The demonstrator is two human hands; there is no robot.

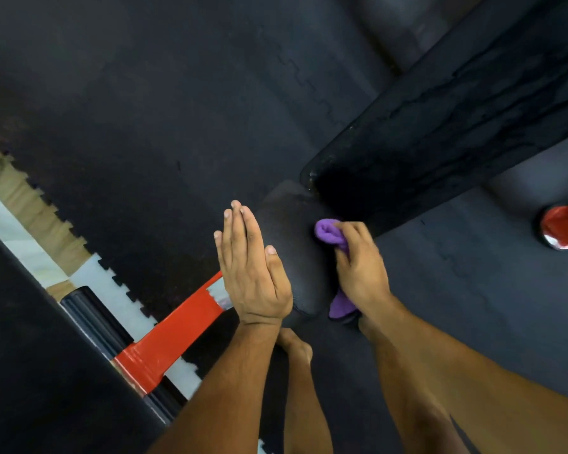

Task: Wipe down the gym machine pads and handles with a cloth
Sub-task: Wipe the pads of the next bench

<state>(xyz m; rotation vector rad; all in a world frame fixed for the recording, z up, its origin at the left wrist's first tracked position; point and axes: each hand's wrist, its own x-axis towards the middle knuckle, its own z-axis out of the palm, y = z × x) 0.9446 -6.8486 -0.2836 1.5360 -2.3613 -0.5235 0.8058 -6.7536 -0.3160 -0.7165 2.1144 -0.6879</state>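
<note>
I judge I'm mid-task: my right hand [361, 267] clenches the purple cloth [330, 235] on the round pad [287, 231], left hand [251, 267] flat, released, bracing it; long pad [440, 126] and handles left.

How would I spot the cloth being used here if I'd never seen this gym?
Find the long black bench pad running to the upper right, then the small rounded pad at its near end. The cloth is bunched in the right hand against that pad: bright purple, the only soft, purple thing among black padding and red frame.
</note>
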